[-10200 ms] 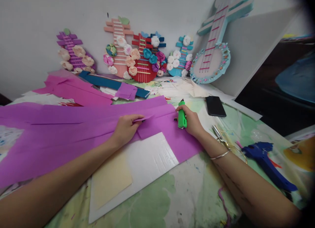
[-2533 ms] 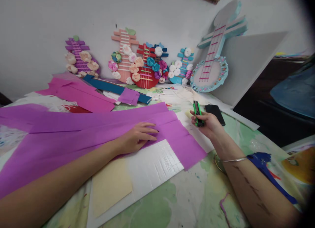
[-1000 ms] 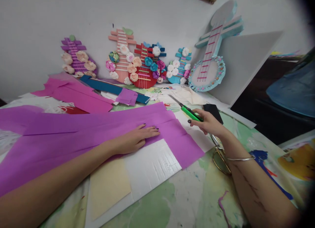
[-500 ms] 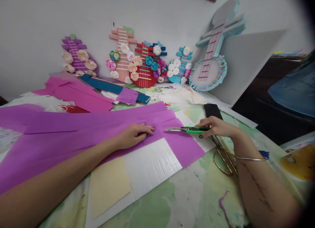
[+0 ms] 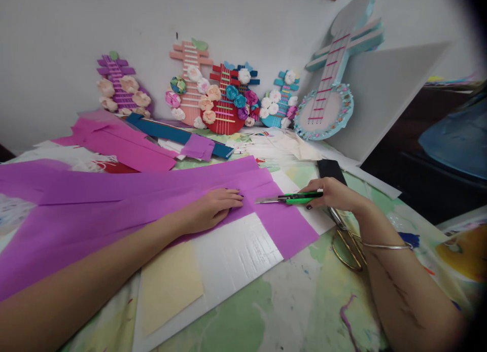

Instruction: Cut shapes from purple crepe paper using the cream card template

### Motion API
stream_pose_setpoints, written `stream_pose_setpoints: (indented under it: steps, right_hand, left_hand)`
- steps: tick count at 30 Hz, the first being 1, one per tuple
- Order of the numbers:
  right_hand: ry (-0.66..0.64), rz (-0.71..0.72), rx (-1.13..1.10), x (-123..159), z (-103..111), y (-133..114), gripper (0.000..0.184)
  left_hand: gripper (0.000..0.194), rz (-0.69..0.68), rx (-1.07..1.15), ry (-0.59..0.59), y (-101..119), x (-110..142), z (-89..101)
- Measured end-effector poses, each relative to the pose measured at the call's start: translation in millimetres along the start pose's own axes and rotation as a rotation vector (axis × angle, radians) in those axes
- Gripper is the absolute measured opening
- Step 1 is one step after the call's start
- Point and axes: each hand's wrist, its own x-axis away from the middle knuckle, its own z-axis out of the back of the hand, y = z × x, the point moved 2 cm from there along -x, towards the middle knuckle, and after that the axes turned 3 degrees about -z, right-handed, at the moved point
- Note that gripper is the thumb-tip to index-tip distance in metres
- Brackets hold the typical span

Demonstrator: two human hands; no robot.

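Observation:
A large sheet of purple paper (image 5: 125, 187) spreads over the table, its right end lying across a white board (image 5: 236, 255). On the paper rests my left hand (image 5: 217, 206), palm down with the fingers stretched out to the right. My right hand (image 5: 330, 194) grips a green and black utility knife (image 5: 300, 198). The blade is out and points left over the purple paper, a little to the right of my left fingertips; whether it touches the paper I cannot tell. Partly under my right wrist lies a pair of scissors (image 5: 348, 248) with gold handles.
Paper-flower-covered toy instruments (image 5: 224, 103) lean along the wall, with a larger pale blue one (image 5: 323, 108) at the right. Pink paper (image 5: 117, 141) and a blue strip (image 5: 163, 131) lie at the back left. A beige sheet (image 5: 171, 286) lies on the white board.
My left hand has flattened out and shifted slightly right, its fingers now straighter on the paper. The knife stays in my right hand in nearly the same place.

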Motion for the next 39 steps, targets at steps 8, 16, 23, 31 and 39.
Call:
stream_pose_setpoints:
  steps: [8,16,23,31,39]
  right_hand:
    - [0.033,-0.007,0.032,-2.6,-1.3,-4.9,0.031]
    - [-0.015,0.039,0.004,-7.3,-9.5,-14.3,0.027]
    - [-0.008,0.103,0.038,-11.9,-12.9,-19.5,0.027]
    - [0.055,0.091,0.149,-10.4,-9.7,-11.3,0.036]
    - [0.166,0.125,0.155,-20.4,-21.3,-10.3,0.035]
  left_hand:
    - [0.064,-0.010,0.003,-0.078,-5.3,1.4,-7.6]
    - [0.072,0.009,-0.010,-0.121,-6.5,1.5,-9.6]
    - [0.067,0.026,0.013,-0.120,-8.0,1.0,-9.7]
    - [0.059,0.038,0.027,-0.113,-8.1,0.1,-9.9]
    - [0.054,0.082,0.049,-0.118,-10.0,-0.2,-12.5]
